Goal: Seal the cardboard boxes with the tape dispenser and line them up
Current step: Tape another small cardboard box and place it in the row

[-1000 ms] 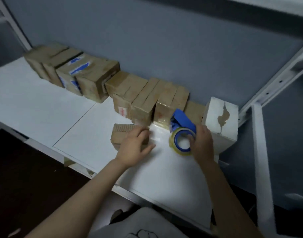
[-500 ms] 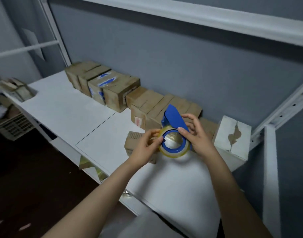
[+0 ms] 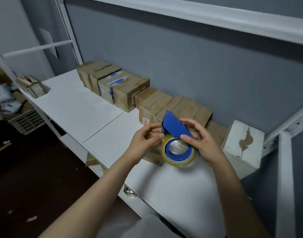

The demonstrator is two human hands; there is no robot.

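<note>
Right hand (image 3: 204,143) grips the dispenser (image 3: 176,127), left hand (image 3: 145,141) pinches its edge, probably freeing tape to seal the box (image 3: 152,156) below.

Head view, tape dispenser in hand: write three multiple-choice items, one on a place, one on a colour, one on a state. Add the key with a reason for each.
1. Where does the white box stand?
A. At the right end of the row of brown boxes
B. On the floor
C. In a basket

2. What colour is the tape dispenser?
A. Red
B. Blue
C. Black

3. How is the tape dispenser placed?
A. Lying flat on the shelf
B. Hanging from the frame
C. Held up in the hands

Key:
1 A: it stands just past the last brown box by the wall.
2 B: its cover and hub are blue.
3 C: the right hand grips it and the left hand has fingertips at its front, above the shelf.
</note>
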